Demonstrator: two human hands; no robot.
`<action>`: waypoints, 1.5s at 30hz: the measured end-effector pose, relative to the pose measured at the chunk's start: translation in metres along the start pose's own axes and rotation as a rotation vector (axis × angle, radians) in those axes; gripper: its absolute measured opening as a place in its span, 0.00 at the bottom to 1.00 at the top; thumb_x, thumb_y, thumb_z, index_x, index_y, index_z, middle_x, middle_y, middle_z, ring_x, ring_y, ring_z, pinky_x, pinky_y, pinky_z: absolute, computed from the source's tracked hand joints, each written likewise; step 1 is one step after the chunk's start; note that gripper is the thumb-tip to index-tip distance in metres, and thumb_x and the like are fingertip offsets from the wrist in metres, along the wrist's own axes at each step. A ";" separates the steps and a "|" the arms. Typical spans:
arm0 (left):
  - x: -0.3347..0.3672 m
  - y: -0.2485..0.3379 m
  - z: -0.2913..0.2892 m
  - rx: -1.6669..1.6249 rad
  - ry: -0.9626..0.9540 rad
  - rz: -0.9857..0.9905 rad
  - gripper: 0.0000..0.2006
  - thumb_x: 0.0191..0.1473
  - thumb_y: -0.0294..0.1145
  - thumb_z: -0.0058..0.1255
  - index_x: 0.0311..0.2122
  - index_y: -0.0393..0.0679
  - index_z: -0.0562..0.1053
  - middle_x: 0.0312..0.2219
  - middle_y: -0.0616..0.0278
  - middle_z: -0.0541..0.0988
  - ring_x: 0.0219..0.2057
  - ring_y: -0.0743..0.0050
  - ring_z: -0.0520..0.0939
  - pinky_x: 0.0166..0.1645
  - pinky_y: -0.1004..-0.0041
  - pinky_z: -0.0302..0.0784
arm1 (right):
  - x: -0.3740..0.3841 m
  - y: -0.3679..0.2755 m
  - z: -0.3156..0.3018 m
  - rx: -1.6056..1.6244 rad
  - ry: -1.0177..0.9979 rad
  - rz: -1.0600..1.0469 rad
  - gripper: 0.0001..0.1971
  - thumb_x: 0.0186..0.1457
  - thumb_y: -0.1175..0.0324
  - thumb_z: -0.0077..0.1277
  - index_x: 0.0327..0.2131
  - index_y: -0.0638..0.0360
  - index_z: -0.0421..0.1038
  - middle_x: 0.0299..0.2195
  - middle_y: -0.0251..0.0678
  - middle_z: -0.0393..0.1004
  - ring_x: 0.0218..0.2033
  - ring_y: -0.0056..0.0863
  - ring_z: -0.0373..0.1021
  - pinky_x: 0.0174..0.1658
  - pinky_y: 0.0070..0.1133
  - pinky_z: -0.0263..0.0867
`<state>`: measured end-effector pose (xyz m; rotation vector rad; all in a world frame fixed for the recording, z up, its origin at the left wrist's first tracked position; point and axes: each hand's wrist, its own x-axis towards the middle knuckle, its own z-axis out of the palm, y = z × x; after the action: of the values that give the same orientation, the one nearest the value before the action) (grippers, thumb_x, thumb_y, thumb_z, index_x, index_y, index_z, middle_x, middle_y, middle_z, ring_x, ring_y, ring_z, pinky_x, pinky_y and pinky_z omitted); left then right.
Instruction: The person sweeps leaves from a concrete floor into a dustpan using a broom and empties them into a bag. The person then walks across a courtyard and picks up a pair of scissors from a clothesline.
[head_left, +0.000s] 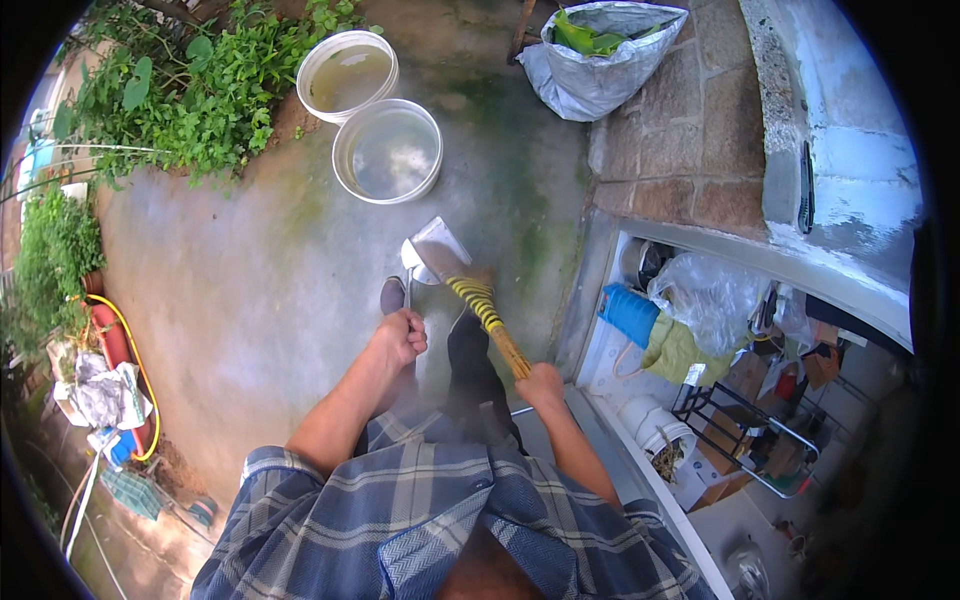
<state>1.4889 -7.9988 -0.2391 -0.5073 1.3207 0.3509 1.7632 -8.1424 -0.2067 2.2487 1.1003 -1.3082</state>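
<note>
My left hand (404, 336) is closed round the thin handle of a small white scoop-like tool (410, 256), whose exact kind I cannot make out. My right hand (541, 386) grips a stick handle (488, 318) wrapped in yellow and black. At its far end is a flat, pale, squarish head (440, 248), which overlaps the white tool in view. Whether the two touch I cannot tell. Both are in front of me above the wet concrete, by my dark shoe (392, 294). Just beyond stands a white bucket (437, 172) of cloudy water.
Behind that bucket is another white bucket (304, 88) with murky water. Leafy plants (190, 95) grow at the far left. A white sack (600, 82) holding green leaves leans by the stone wall (685, 140). On the right, a doorway shows bags, a rack and a tipped bucket (655, 428).
</note>
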 end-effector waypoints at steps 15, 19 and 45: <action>-0.219 -0.039 0.055 0.108 -0.337 0.000 0.05 0.46 0.21 0.45 0.31 0.39 0.65 0.25 0.61 0.69 0.20 0.79 0.64 0.20 0.79 0.59 | -0.059 0.108 -0.038 1.037 0.228 0.250 0.07 0.46 0.78 0.54 0.22 0.63 0.65 0.12 0.36 0.63 0.07 0.26 0.59 0.07 0.26 0.48; -0.302 -0.046 0.075 0.045 -0.525 0.075 0.08 0.44 0.19 0.44 0.33 0.37 0.65 0.25 0.64 0.65 0.21 0.81 0.63 0.19 0.81 0.57 | -0.061 0.111 -0.048 0.984 0.261 0.309 0.08 0.44 0.78 0.55 0.22 0.63 0.64 0.13 0.36 0.63 0.09 0.28 0.61 0.07 0.26 0.48; -0.089 -0.089 0.313 1.253 -0.184 1.376 0.14 0.45 0.28 0.54 0.33 0.32 0.64 0.25 0.43 0.75 0.28 0.46 0.78 0.36 0.57 0.74 | -0.093 0.182 0.006 1.230 0.144 0.477 0.11 0.43 0.79 0.58 0.15 0.61 0.67 0.09 0.35 0.63 0.08 0.28 0.61 0.10 0.27 0.52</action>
<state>1.7738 -7.9016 -0.0875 1.5207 1.2537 0.5509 1.8696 -8.3081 -0.1508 3.1056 -0.4570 -1.8531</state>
